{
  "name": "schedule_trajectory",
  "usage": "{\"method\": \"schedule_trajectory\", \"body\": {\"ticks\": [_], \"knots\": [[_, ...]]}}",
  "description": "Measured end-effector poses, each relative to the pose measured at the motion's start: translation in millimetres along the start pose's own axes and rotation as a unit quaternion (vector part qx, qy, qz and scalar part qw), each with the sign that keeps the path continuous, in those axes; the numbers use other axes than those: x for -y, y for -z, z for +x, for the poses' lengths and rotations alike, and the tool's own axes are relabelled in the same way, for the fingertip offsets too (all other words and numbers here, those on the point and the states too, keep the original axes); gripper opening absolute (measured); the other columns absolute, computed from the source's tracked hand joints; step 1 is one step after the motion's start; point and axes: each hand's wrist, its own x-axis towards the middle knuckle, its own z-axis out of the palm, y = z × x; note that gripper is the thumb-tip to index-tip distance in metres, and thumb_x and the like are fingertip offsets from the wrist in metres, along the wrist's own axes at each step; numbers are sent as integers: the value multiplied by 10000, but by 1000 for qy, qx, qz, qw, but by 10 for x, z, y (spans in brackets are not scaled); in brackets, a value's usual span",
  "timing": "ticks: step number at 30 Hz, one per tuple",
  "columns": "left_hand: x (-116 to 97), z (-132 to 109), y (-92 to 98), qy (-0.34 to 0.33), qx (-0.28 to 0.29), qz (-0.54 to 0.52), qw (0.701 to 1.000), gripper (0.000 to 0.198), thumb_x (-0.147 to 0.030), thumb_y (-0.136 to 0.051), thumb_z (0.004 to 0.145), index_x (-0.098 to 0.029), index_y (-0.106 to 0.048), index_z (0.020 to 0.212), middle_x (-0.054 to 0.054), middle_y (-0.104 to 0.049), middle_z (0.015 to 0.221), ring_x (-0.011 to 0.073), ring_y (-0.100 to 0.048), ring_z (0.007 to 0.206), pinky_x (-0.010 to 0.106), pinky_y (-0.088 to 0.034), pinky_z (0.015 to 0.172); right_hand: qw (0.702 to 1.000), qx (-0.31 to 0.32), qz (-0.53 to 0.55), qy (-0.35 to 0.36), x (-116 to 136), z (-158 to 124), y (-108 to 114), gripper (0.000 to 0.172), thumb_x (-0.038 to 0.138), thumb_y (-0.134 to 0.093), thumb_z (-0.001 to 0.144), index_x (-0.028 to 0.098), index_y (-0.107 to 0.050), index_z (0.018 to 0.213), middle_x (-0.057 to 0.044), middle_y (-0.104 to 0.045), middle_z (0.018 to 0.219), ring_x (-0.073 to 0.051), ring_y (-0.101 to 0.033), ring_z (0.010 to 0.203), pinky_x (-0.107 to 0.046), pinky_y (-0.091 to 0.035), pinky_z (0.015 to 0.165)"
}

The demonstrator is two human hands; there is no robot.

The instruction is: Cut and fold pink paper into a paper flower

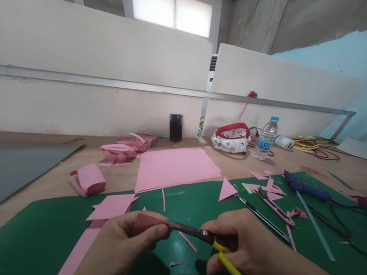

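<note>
Running from lower left up to the right, the green mat's (pixel 33 226) edge sets the work limit; a grey board (pixel 6 168) fills the left side of the frame, with brown table (pixel 61 162) between the two. Widest stretch of green shows lower left, between the pink strip (pixel 81 246) and the mat's edge. Right side is tighter — glue gun (pixel 308 188) and dark cables (pixel 335 216) lie across the mat there.

Left hand (pixel 122 242), bottom centre: thumb and fingers pinched together on a small pink paper piece (pixel 145 224). Right hand (pixel 240 242), just right of centre: fingers closed round the yellow handles of the scissors (pixel 204 234), blades pointing left, tips at the left hand's fingertips by the paper. Can't tell whether the blades are apart or together.

Counts: 1 pair of scissors, 1 glue gun, 1 pink-handled cutter (pixel 277 207), 1 slim dark-and-silver tool (pixel 265 218) beside it, at least 3 folded pink bundles (pixel 88 180) left of the large pink sheets (pixel 176 168). Back row: 1 phone (pixel 175 127) leaning on the white panel (pixel 132 113), 1 red-trimmed pouch (pixel 231 139), 1 bottle (pixel 265 140) with a blue cap. Pink scraps (pixel 227 190) on the mat — several, too overlapped to count.
</note>
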Motion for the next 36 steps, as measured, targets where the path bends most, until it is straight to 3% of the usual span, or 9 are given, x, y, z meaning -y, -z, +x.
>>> {"method": "schedule_trajectory", "body": {"ticks": [5,15,29,36], "knots": [[-10,-1,4,1,4,4,1000,121,-342,-791,549,-230,-766,590,7,-717,596,142,-508,545,243,-400,565,999,-7,-32,6,10,13,3,393,519,-777,672,177,-586,636,78,-354,580,-92,-311,559,-247,-199,484],[-5,0,14,-3,18,5,1000,124,-349,-772,558,-232,-768,597,15,-744,639,165,-574,609,241,-406,564,990,-38,-133,28,63,-6,1,382,428,-827,649,171,-549,597,91,-375,550,-77,-342,537,-233,-203,474],[9,-3,-4,-8,17,-5,1000,107,-338,-779,540,-234,-757,550,20,-724,626,165,-573,612,237,-434,579,989,-42,-137,43,58,-18,-5,322,447,-790,703,183,-606,707,90,-423,589,-75,-381,563,-216,-237,487],[4,-21,-20,-6,8,-10,1000,86,-329,-764,535,-244,-759,550,9,-725,620,168,-586,653,230,-434,624,986,-47,-148,53,17,-16,-27,379,427,-821,663,173,-544,622,99,-375,559,-69,-345,541,-222,-205,473]]}}
